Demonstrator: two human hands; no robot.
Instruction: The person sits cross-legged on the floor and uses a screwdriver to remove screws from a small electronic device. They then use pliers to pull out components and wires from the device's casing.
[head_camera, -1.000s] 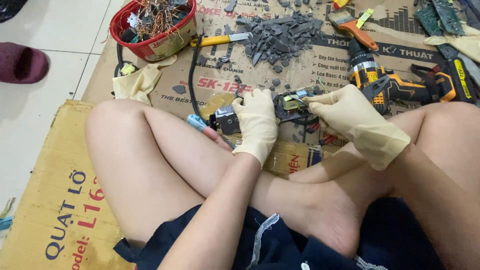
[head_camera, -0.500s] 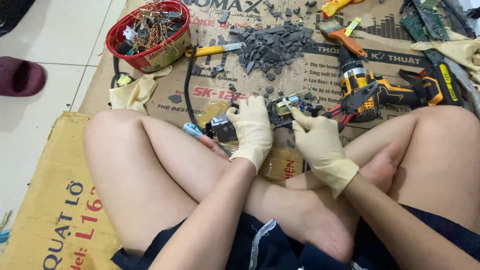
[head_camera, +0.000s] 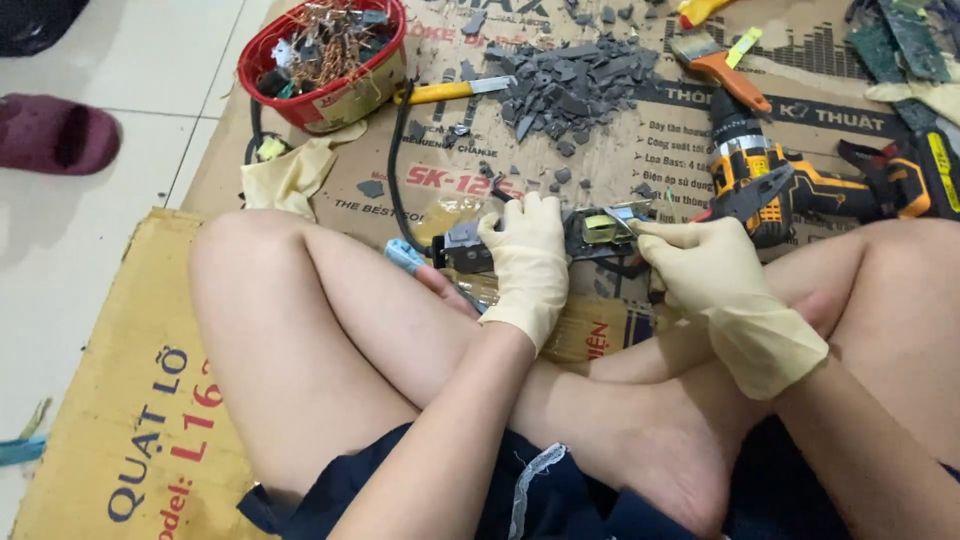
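Both gloved hands barely shifted: left hand (head_camera: 527, 262) still clamps circuit board (head_camera: 590, 232), right hand (head_camera: 712, 272) pinching its right edge.

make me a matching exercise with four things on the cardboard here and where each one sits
Things:
1. red bowl of copper wire scraps
2. cordless drill
3. pile of grey shards
4. small circuit part

Places:
A. between the left hand and the right hand
B. top middle of the cardboard
C. top left corner of the cardboard
D. right side, just beyond the right hand

Pairs: 1-C, 2-D, 3-B, 4-A
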